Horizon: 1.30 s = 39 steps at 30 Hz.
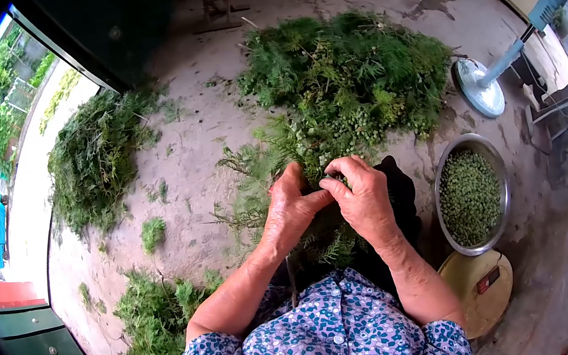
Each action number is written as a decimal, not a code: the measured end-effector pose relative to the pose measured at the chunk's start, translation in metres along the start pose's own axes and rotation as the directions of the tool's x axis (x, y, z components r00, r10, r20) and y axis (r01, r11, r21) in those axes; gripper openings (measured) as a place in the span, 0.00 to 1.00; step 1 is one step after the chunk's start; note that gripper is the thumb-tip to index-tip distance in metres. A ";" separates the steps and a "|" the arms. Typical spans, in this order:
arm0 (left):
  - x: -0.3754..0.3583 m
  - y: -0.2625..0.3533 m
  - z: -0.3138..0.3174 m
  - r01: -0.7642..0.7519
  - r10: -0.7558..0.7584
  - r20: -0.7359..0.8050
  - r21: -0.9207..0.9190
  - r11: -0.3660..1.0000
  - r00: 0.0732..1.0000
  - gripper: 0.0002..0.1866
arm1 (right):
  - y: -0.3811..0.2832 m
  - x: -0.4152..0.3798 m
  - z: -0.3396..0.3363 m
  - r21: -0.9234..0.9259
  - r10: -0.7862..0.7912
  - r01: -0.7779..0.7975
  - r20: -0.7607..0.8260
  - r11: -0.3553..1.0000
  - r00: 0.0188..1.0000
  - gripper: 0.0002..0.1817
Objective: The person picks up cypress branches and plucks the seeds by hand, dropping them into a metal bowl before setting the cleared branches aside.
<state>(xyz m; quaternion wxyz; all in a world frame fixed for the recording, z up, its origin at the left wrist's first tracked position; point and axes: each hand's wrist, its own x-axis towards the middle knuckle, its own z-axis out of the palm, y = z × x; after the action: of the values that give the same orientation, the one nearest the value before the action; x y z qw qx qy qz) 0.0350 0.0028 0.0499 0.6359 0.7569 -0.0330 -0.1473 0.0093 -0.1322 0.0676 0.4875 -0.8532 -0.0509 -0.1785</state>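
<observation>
In front of my body, my left hand point(290, 206) is closed around a feathery green branch point(249, 213), whose sprays stick out to the left and below. Close beside it, my right hand point(363, 195) has thumb and forefinger pinched at the same branch; whatever lies between those fingertips is too small and hidden to name. Just beyond both hands, round green seed cones point(309, 147) show among the foliage. At my right stands a metal basin point(500, 158) heaped with similar small green cones point(469, 197).
A large pile of cut branches point(348, 63) lies ahead. Another pile point(93, 155) is at the left, and a third point(149, 322) sits near my left elbow. Beyond the basin are a round yellowish stool point(481, 313) and a blue fan stand's base point(483, 93).
</observation>
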 end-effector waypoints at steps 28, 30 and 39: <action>-0.003 0.033 0.011 0.287 -0.151 0.340 -0.396 0.872 0.928 0.20 | 0.012 -0.036 -0.044 0.830 0.482 -0.389 0.171 0.399 0.859 0.13; -0.003 0.029 0.012 0.292 -0.141 0.350 -0.428 0.855 0.926 0.25 | 0.006 -0.038 -0.040 0.750 0.514 -0.421 0.127 0.510 0.849 0.14; -0.008 0.026 0.020 0.105 -0.039 0.255 -0.251 0.962 0.966 0.27 | 0.000 -0.039 -0.030 0.496 0.471 -0.396 -0.030 0.773 0.882 0.12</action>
<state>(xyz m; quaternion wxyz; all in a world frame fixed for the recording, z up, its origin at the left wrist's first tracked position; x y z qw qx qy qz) 0.0257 -0.0197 0.0732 0.7156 0.6423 -0.0645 -0.2668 -0.0345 -0.1543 0.0676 0.7122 -0.6789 0.1428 -0.1077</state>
